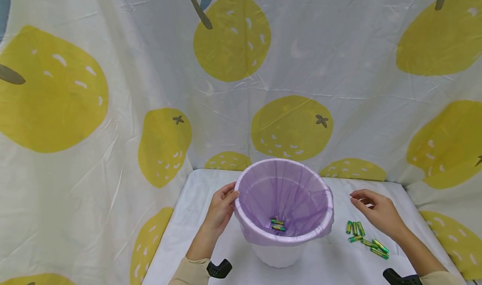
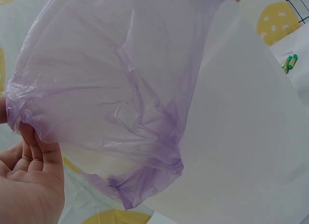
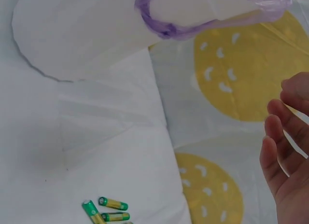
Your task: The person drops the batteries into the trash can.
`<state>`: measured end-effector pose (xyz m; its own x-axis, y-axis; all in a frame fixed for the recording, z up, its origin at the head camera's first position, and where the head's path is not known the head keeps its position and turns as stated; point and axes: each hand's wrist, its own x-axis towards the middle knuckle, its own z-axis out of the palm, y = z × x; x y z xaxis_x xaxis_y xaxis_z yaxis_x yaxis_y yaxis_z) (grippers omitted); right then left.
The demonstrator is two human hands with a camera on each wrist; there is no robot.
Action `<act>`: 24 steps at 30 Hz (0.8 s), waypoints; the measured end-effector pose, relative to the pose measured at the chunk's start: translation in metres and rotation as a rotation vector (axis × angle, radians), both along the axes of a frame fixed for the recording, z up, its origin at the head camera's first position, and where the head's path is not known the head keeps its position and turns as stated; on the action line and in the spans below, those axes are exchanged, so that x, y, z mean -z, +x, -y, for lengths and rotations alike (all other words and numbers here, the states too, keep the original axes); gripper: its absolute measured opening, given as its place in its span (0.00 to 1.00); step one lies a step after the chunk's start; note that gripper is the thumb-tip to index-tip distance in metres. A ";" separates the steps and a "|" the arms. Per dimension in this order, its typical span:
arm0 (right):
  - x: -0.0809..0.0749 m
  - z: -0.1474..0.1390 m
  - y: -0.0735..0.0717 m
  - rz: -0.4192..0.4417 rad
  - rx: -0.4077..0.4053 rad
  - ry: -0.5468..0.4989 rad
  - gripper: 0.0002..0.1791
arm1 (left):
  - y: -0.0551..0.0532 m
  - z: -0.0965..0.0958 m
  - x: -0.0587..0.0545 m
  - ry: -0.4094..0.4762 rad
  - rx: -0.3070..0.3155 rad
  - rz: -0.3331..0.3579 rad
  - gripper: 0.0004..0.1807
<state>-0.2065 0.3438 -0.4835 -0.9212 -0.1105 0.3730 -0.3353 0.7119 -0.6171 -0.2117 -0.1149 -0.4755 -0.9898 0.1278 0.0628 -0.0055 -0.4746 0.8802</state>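
A white trash bin [image 1: 279, 255] lined with a thin purple bag [image 1: 260, 193] stands tilted on the table, its mouth toward the head camera. My left hand [image 1: 221, 205] grips the bin's left rim, thumb over the edge; in the left wrist view its fingers [image 2: 36, 149] bend under the bag's overhang. Two green-and-gold batteries [image 1: 278, 227] lie at the bottom inside the bag. To the right of the bin, my right hand [image 1: 378, 214] hovers with loosely bent fingers and nothing in them. Below it, several loose batteries [image 1: 379, 253] lie on the table.
White cloth covers the table [image 1: 226, 272]. A curtain [image 1: 350, 121] printed with yellow fruit hangs behind and along both sides. Dark wrist devices [image 1: 219, 269] sit at both cuffs. A dark wire grid [image 2: 298, 4] shows in the left wrist view's upper corner.
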 end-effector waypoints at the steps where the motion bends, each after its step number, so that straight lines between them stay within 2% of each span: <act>1: 0.002 -0.001 0.000 0.012 0.008 0.003 0.09 | 0.000 0.000 0.000 0.001 0.001 -0.002 0.25; 13: 0.037 -0.016 0.010 0.185 0.107 0.027 0.16 | 0.000 0.002 0.001 -0.005 0.001 -0.003 0.25; 24: 0.079 -0.042 0.018 0.247 0.180 0.081 0.17 | -0.001 0.001 0.003 0.009 0.004 -0.007 0.24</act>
